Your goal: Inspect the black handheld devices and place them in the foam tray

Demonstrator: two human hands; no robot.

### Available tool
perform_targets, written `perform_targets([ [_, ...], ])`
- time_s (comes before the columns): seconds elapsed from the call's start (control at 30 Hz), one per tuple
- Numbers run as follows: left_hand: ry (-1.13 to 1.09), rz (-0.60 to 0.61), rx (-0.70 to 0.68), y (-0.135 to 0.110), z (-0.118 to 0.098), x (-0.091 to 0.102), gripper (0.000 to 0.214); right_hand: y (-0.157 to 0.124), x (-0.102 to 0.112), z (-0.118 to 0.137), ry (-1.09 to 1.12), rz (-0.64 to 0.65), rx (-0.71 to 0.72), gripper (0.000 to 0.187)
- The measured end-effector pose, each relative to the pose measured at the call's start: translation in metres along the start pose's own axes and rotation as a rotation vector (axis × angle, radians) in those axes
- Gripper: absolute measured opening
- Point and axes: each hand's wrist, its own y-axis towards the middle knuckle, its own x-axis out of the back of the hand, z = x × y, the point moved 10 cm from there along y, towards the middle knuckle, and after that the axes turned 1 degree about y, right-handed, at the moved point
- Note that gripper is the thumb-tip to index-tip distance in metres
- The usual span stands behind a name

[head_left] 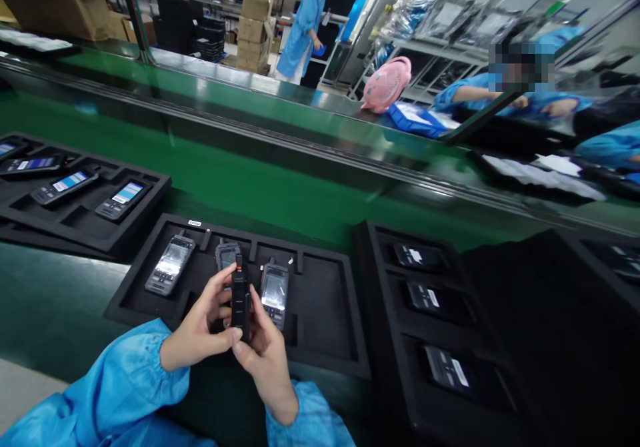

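Observation:
Between my two hands a black handheld radio (241, 303) stands upright, its narrow side turned toward me. My left hand (207, 317) grips it from the left, with the thumb low on its edge. From the right, my right hand (265, 357) closes around it, thumb near the bottom. Just beyond lies a black foam tray (325, 300) with several compartments. Three similar radios rest in it: one at the left (171, 264), one partly hidden behind my hands (229, 253), and one at the right (275, 292).
At left, another foam tray (163, 190) holds several radios with lit screens. Right of me, a foam tray (373, 253) carries devices with white labels. A green conveyor line (280, 167) runs behind. Across it are a pink fan (387, 85), a blue bin (417, 119) and co-workers in blue.

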Motion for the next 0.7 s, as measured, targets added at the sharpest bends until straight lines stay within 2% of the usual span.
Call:
perform_targets([
  [0.17,-0.003,0.035,0.015,0.002,-0.004,0.001,0.093,0.004,-0.003,0.002,0.032,0.048,-0.035,0.104],
  [0.37,0.037,0.057,0.080,-0.001,0.003,0.001,0.095,0.009,0.006,-0.015,0.051,0.039,-0.115,0.112],
  [0.43,0.031,0.067,0.099,-0.001,0.007,-0.001,0.095,0.010,0.009,-0.019,0.056,0.026,-0.133,0.108],
  [0.57,0.016,0.102,0.118,0.000,0.007,-0.006,0.096,0.010,0.002,-0.014,0.072,0.076,-0.164,0.087],
  [0.7,0.003,0.092,0.132,0.000,0.004,-0.006,0.097,0.008,-0.006,-0.004,0.083,0.116,-0.152,0.085],
])
